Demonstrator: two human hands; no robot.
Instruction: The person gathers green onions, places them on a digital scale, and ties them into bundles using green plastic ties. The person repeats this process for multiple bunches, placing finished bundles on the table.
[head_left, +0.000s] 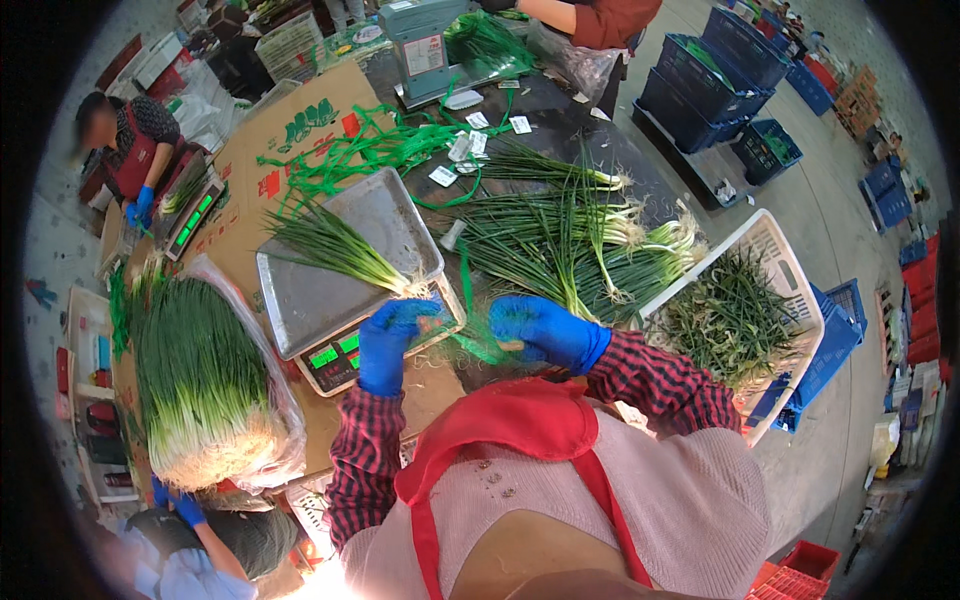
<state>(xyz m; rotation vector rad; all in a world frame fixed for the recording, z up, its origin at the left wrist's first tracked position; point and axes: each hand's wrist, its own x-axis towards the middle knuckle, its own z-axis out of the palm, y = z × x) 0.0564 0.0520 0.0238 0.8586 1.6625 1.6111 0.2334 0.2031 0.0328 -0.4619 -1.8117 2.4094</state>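
My left hand (394, 341), in a blue glove, is at the front edge of a digital scale (330, 379) with its fingers curled; blur hides what they hold. My right hand (547, 334), gloved alike, is curled by a blurred green strip (480, 341) that spans the space between my hands. On the scale's metal pan (322, 300) lies a bunch of green onions (349, 251), roots close to my left fingers. Beyond my right hand, more green onions (525, 232) are spread loose on the dark table (600, 142).
To the left stands a big bundle of green onions (202, 367) in clear plastic. A white crate (787, 277) of trimmings is at right. Green straps with white tags (459, 146) lie before a grey machine (416, 52). Co-workers stand around; stacked blue crates (697, 90) sit farther off.
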